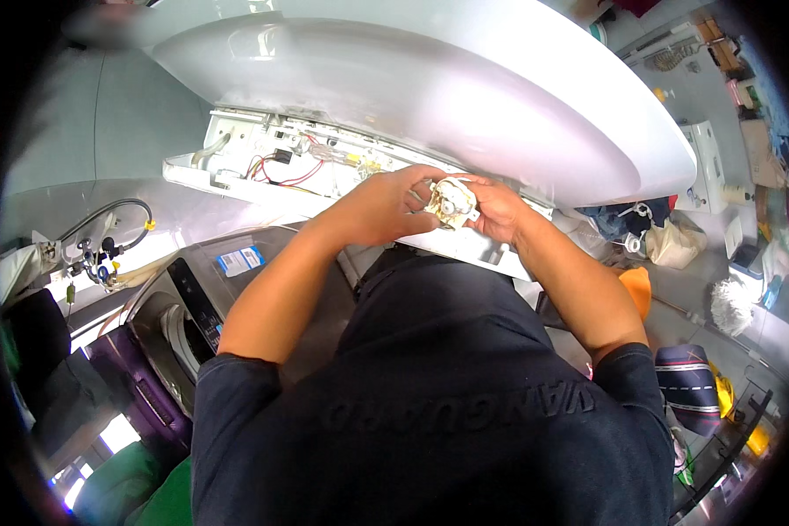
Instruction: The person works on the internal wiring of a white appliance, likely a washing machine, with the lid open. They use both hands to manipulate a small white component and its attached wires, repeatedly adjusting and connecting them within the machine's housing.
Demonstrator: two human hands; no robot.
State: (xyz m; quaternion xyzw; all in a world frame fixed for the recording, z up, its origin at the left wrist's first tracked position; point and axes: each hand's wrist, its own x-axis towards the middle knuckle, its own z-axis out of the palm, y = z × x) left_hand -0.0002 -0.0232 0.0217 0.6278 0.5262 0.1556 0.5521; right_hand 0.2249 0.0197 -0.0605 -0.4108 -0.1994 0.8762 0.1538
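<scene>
Between my two hands is a round, cream-coloured plastic part (pixel 451 203) with a hollow inside and a small hub in its middle. My left hand (pixel 384 209) grips it from the left, fingers curled around its edge. From the other side my right hand (pixel 498 209) closes on it, thumb and fingers against the rim. Both hands are above a long, narrow white housing (pixel 193 177), which lies open. Red, yellow and black wires (pixel 280 175) run inside its left part. My hands hide part of the housing's right half.
A large, glossy white curved panel (pixel 465 96) rises just beyond the housing. At left are a grey appliance (pixel 276 263) with a blue-and-white label, a black hose (pixel 118 206) and a purple suitcase (pixel 145 394). Cloths, a beige bag (pixel 675 244) and a white fluffy duster (pixel 730 307) lie right.
</scene>
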